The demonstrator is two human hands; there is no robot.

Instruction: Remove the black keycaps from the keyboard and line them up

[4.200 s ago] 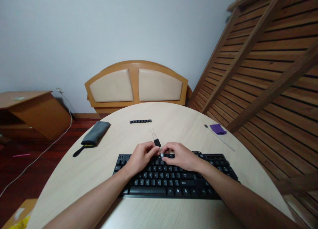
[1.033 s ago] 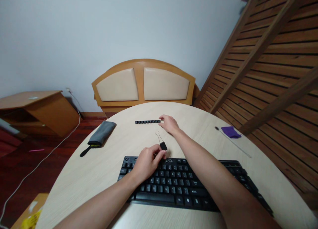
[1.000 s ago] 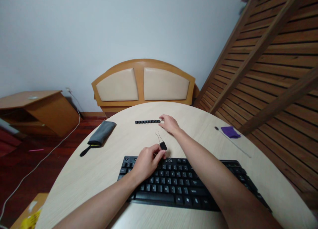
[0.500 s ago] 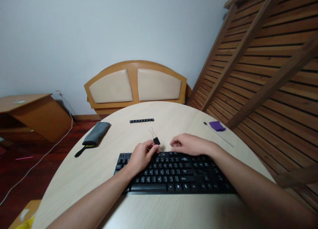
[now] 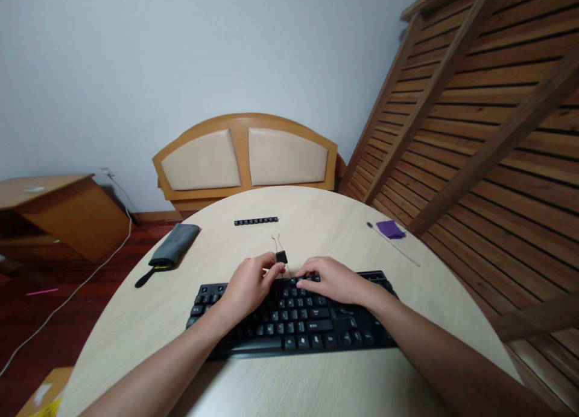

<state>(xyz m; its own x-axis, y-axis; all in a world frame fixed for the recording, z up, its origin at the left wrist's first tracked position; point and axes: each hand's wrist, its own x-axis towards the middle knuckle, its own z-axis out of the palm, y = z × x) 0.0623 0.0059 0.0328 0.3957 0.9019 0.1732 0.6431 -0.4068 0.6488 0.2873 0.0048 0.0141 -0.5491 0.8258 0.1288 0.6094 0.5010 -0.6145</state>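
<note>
A black keyboard (image 5: pixel 271 343) lies across the near part of the round table. My left hand (image 5: pixel 248 287) pinches a wire keycap puller (image 5: pixel 281 257) with a black middle piece. The puller stands above the keyboard's back edge, its lower wires reaching the top row of keys and its hooked ends pointing away. My right hand (image 5: pixel 332 279) grips the keyboard's back edge beside the wires, thumb over the top keys. Its fingertips are partly hidden. Beyond the puller, several loose black keycaps (image 5: pixel 256 221) form a straight row.
On the left of the table (image 5: pixel 316 218) lies a grey pouch (image 5: pixel 174 245) with a black strap. At the right are a thin brush (image 5: pixel 393 244) and a folded purple cloth (image 5: pixel 390 229). Slatted wood (image 5: pixel 488 127) leans along the right side; a headboard (image 5: pixel 244 151) stands behind.
The keyboard has slid left. My right hand has come left and down onto its back edge, close to the puller. The puller, still in my left hand, stands more upright.
</note>
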